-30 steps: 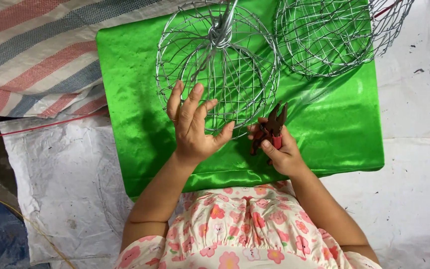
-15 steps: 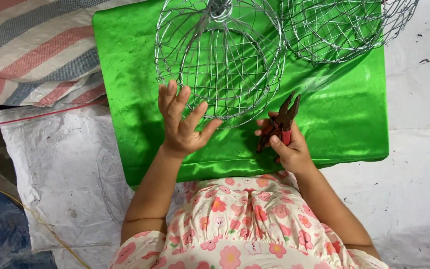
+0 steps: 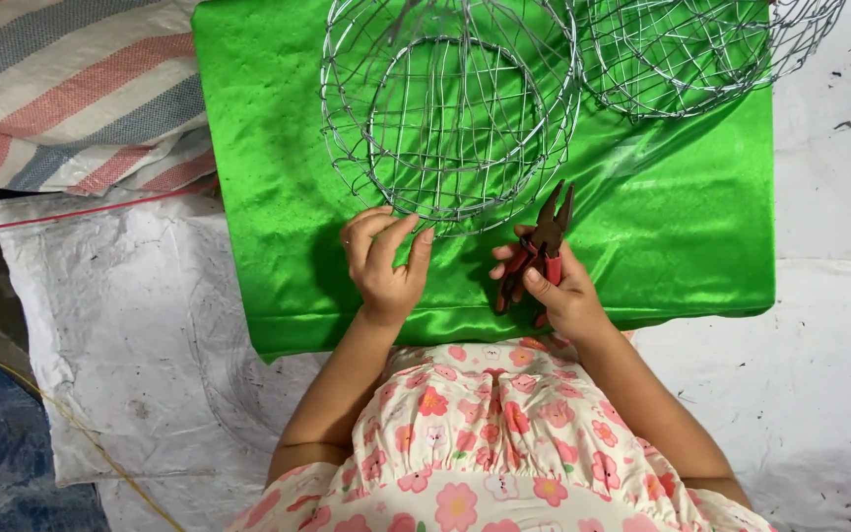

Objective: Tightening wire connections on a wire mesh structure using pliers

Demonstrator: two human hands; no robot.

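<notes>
Seen from above at a floor workplace: a round wire basket frame (image 3: pixel 450 113) resting on a sheet of bright green satin cloth (image 3: pixel 682 207), its rings and ribs already woven into a full dome. Left hand (image 3: pixel 384 266) at the near rim of the frame, fingers curled and pinched on the wire edge. Right hand (image 3: pixel 563 291) just right of it and clear of the frame, fingers wrapped tight round the red handles of a pair of pliers (image 3: pixel 536 251), nose pointed far and slightly parted, gripping nothing. A second wire frame (image 3: pixel 701 49) lay far right, touching or overlapping the first, likewise shaped. Judged from the wires alone, forming largely done; work at the near rim seemingly unfinished, with no loose wire end clear enough to tell. Striped plastic sacking (image 3: pixel 61 89) at far left, white woven sheeting (image 3: pixel 120 335) under the cloth, a red cord (image 3: pixel 81 212) running across it.
</notes>
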